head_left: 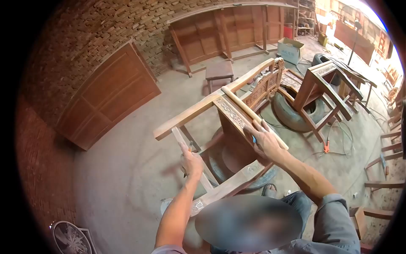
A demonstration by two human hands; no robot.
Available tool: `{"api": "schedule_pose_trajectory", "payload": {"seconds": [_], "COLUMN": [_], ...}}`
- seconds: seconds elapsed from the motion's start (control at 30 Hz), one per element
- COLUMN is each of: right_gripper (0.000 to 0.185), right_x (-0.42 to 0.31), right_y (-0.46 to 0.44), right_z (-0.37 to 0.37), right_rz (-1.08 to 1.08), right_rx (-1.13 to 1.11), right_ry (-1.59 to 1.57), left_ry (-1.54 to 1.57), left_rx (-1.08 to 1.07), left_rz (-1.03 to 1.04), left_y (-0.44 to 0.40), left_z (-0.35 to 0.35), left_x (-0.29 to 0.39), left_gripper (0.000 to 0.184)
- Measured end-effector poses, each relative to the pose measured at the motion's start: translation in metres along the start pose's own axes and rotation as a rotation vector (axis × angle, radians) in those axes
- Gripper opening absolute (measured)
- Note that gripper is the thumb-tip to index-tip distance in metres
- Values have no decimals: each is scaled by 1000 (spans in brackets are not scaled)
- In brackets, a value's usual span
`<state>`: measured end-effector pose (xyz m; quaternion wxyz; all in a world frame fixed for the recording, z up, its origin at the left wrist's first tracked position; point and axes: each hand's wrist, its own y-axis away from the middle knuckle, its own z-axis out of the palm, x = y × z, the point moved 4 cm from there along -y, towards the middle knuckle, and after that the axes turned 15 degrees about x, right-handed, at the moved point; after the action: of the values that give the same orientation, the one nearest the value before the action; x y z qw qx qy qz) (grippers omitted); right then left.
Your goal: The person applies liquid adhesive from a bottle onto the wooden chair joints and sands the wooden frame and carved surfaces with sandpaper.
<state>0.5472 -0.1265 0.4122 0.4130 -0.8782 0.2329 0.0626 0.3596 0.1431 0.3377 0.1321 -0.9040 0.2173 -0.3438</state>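
Observation:
A wooden furniture frame [190, 113] with carved panels lies on its side over a tyre [213, 163]. My left hand [191, 163] is closed around a thin wooden rail [179, 137] of the frame, and a small dark tool shows between its fingers. My right hand [266, 142] rests at the carved edge [231, 112], beside a pale round wooden rod [245, 106] that lies along the frame. Something small and blue shows under its fingers. Whether the right hand grips the rod or the edge is hard to tell.
Wooden panels [112, 95] lean on the brick wall. Behind the frame stands a small stool [219, 71]. To the right are a tyre [281, 112], another wooden frame [315, 91], a box [290, 50] and an orange clamp [326, 146] with cables. A fan [69, 239] stands at lower left.

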Motion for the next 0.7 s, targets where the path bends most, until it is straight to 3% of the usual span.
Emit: {"api": "schedule_pose_trajectory", "payload": {"seconds": [0.1,0.13,0.4,0.5,0.53,0.63,0.67,0.7], "right_gripper": [69,69,57,55,55,56,55,54], "right_x": [-15,-16,-20,-24,-24,-25,-22,-24], "right_y": [22,20,36,2,0,23,35,29], "right_z": [-13,-7,0,18,21,4,3,5], "right_rz": [41,146,23,95,-8,41,-85,-57], "right_rx": [-101,-123,-69,-140,-120,-65,6,4], "right_ry": [-108,-131,43,25,58,61,59,62], "left_ry": [29,22,-9,-9,2,-1,17,29], "left_rx": [5,-10,-20,-19,-10,-36,-28,-28], "left_rz": [5,5,-3,-1,1,4,10,10], "left_y": [-7,-1,-4,-2,-1,-1,-7,-7], "left_z": [-1,-6,0,-8,-10,-15,-13,-12], "left_x": [9,8,3,7,11,15,17,16], "left_gripper": [76,76,75,75,74,74,74,74]}}
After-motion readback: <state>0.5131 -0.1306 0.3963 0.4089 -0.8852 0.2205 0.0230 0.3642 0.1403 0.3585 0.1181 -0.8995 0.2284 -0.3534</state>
